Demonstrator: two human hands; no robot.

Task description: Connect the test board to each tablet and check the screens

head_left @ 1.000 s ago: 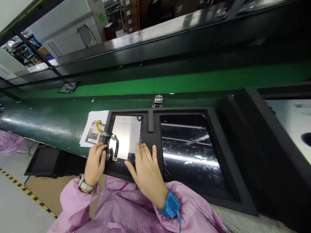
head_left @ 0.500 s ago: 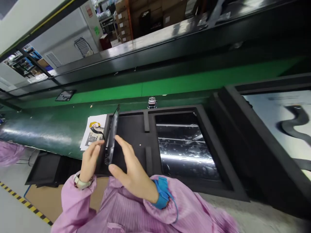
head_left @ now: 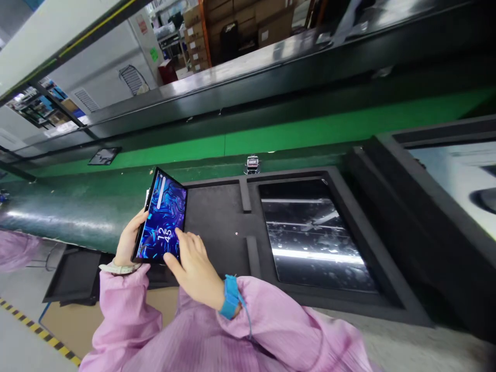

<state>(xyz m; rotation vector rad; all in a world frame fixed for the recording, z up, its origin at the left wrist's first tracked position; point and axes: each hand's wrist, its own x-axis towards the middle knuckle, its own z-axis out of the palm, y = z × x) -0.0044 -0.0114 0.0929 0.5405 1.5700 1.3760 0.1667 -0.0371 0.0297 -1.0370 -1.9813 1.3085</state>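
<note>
A tablet point(head_left: 165, 209) with a lit blue and purple screen showing a clock is tilted up over the left end of a black foam tray point(head_left: 213, 217). My left hand point(head_left: 129, 237) grips its left edge, the thumb on the bezel and the other fingers hidden behind. My right hand point(head_left: 196, 266) has its fingers apart, with fingertips at the screen's lower right part. In the tray's right compartment lies a dark glossy panel point(head_left: 310, 237). Papers behind the tablet are almost wholly hidden.
A small metal counter point(head_left: 252, 164) stands behind the tray. Another dark device point(head_left: 104, 156) lies on the green belt at the far left. More stacked foam trays point(head_left: 418, 217) rise at the right. Black trays point(head_left: 73, 274) sit low at the left, near a pink sleeve point(head_left: 17, 250).
The tablet has turned from edge-on to face the camera, its lit screen now visible, and moved left. My left hand now grips its edge. My right hand has moved left.
</note>
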